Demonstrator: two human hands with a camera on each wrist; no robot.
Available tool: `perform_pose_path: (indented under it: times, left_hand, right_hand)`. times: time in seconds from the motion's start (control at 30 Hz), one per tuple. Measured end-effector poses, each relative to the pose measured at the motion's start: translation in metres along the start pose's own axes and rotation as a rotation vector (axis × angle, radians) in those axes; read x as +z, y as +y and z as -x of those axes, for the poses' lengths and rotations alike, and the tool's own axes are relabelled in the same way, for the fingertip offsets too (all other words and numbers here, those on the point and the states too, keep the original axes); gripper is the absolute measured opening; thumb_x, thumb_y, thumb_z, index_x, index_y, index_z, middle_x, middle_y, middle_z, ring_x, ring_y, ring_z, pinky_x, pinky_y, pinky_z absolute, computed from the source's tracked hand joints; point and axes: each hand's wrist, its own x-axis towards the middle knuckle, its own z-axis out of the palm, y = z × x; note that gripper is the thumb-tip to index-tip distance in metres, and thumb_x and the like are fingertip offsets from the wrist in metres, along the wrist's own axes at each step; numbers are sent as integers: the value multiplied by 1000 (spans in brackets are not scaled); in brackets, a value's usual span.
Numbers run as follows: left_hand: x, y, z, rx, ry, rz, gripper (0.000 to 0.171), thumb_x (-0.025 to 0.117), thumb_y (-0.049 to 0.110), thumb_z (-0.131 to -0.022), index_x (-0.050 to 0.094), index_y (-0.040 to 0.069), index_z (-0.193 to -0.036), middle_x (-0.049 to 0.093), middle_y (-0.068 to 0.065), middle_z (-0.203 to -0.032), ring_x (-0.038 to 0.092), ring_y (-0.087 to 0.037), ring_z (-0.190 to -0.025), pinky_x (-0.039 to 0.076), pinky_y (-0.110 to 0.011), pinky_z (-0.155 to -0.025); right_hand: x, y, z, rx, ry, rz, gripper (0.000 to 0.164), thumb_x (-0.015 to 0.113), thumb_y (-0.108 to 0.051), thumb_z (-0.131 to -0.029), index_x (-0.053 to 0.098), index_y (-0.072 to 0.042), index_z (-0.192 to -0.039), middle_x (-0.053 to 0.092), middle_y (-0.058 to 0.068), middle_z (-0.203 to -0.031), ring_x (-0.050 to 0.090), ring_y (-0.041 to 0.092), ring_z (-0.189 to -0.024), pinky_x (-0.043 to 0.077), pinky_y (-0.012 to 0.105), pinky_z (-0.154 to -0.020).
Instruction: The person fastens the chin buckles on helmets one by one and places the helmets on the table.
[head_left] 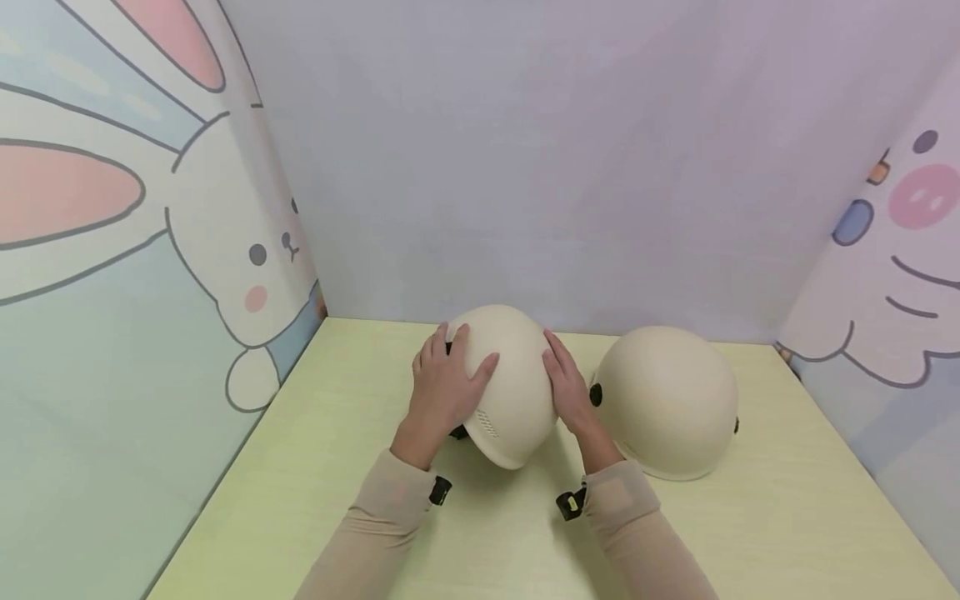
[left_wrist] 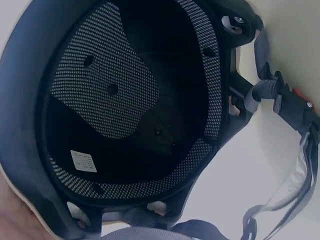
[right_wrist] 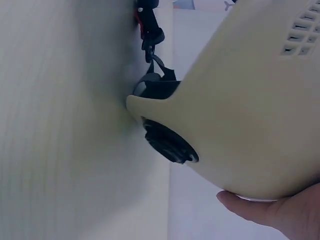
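Note:
A cream helmet (head_left: pixel 513 379) is held tilted between both hands over the table. My left hand (head_left: pixel 444 385) grips its left side, fingers spread and thumb on the shell. On the opposite side my right hand (head_left: pixel 567 382) holds the shell with its fingers along the curve; the right wrist view shows one digit (right_wrist: pixel 250 207) against it. Facing the left wrist camera is the helmet's black inside, with a grey mesh pad (left_wrist: pixel 107 75), a white label (left_wrist: pixel 83 161) and a dangling chin strap (left_wrist: pixel 265 90) with a buckle (left_wrist: pixel 295 107). A black round fitting (right_wrist: pixel 170 142) shows on its side.
A second cream helmet (head_left: pixel 671 400) sits dome up on the pale yellow table (head_left: pixel 300 500), just right of my right hand. Behind the table hangs a plain pale curtain (head_left: pixel 525 167). Cartoon-printed panels stand at left (head_left: pixel 225 275) and right (head_left: pixel 900 275).

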Motion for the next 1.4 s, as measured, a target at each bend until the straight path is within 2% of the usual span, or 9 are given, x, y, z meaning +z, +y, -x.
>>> perform_pose_path:
  times: [0.17, 0.37, 0.5, 0.67, 0.9, 1.17, 1.3, 1.4]
  left_hand:
    - [-1, -4, 2, 11, 8, 9, 73, 46, 56, -98, 34, 7, -151, 28, -25, -150, 26, -42, -136, 22, -56, -108]
    - [4, -7, 6, -44, -34, 65, 77, 45, 59, -97, 26, 13, -155, 22, -25, -152, 23, -45, -136, 22, -62, -104]
    - [20, -14, 7, -98, -54, 108, 80, 45, 62, -96, 19, 17, -157, 14, -22, -156, 20, -47, -137, 24, -69, -99]
    - [38, -27, 6, -150, -41, 156, 83, 43, 68, -93, 14, 24, -158, 7, -17, -159, 14, -44, -139, 22, -72, -97]
    - [45, -39, 3, -150, -22, 217, 86, 44, 72, -90, 14, 29, -158, 4, -12, -161, 10, -39, -143, 18, -76, -96]
    - [54, -58, -1, -145, 18, 278, 87, 52, 68, -89, 17, 28, -157, 8, -14, -161, 14, -40, -142, 19, -77, -95]
    - [55, -67, -5, -132, 54, 308, 84, 55, 63, -89, 21, 26, -157, 12, -14, -160, 18, -43, -141, 19, -77, -94]
    - [54, -74, -8, -131, 51, 321, 83, 56, 61, -90, 21, 27, -157, 12, -13, -160, 19, -44, -140, 18, -77, -95]
  right_hand:
    - [2, 6, 0, 37, -15, -81, 59, 33, -39, -106, 23, -9, -155, 23, 13, -158, 21, 34, -142, 16, 56, -110]
    - [3, 16, -1, 135, -55, -178, 61, 34, -40, -106, 15, -13, -157, 17, 15, -159, 17, 37, -142, 15, 59, -109]
    - [9, 22, -3, 106, -30, -109, 63, 41, -37, -105, 16, -12, -157, 17, 14, -159, 17, 35, -143, 15, 57, -110]
    - [16, 25, -4, 40, 0, 8, 63, 46, -34, -104, 20, -9, -156, 18, 14, -159, 17, 33, -143, 14, 55, -111]
    - [24, 24, -4, 11, 22, 86, 66, 49, -35, -102, 21, -8, -155, 14, 18, -159, 15, 39, -143, 14, 60, -109]
    - [34, 24, -5, 51, 18, 142, 69, 50, -43, -101, 20, -16, -157, 8, 14, -161, 11, 39, -144, 15, 63, -107]
    - [41, 24, -9, 68, 5, 155, 71, 49, -46, -100, 19, -18, -157, 5, 12, -161, 12, 39, -144, 17, 64, -106]
    - [45, 23, -11, 81, 3, 157, 72, 50, -47, -100, 18, -18, -157, 4, 12, -161, 11, 40, -144, 18, 65, -106]
